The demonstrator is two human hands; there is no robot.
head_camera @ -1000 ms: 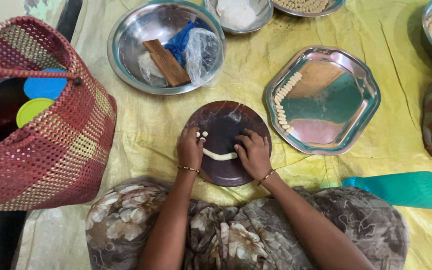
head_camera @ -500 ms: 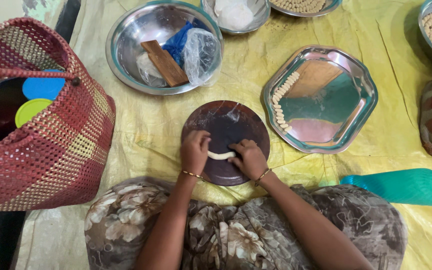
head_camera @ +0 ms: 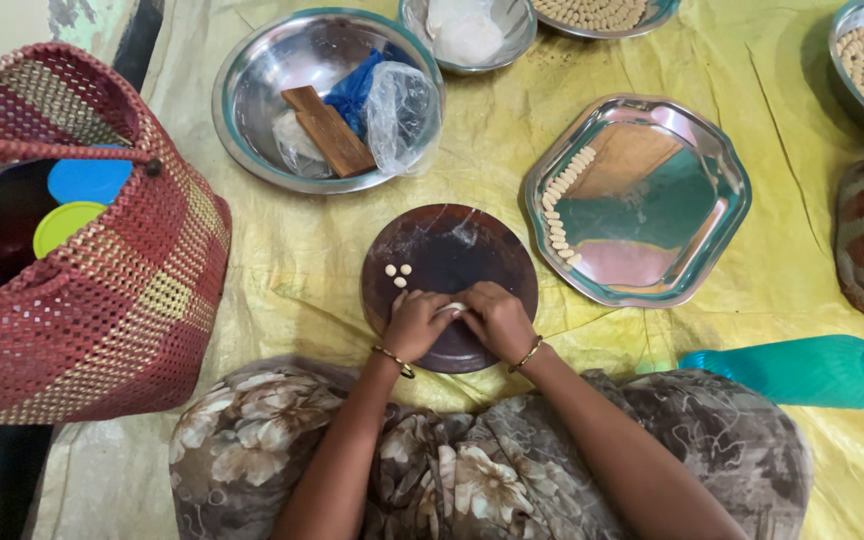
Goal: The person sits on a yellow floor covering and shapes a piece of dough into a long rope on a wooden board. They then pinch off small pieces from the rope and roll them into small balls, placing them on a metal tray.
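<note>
Both hands, left hand (head_camera: 415, 323) and right hand (head_camera: 497, 318), pinch one pale dough strip (head_camera: 455, 307) between fingertips over round dark wooden board (head_camera: 462, 250), steadying it; three small dough pellets (head_camera: 397, 272) beside.

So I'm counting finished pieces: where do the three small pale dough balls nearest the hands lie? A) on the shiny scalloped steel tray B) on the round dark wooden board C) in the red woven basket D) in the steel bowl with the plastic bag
B: the three small pale dough balls lie on the round dark wooden board, just beyond the left hand.
</note>
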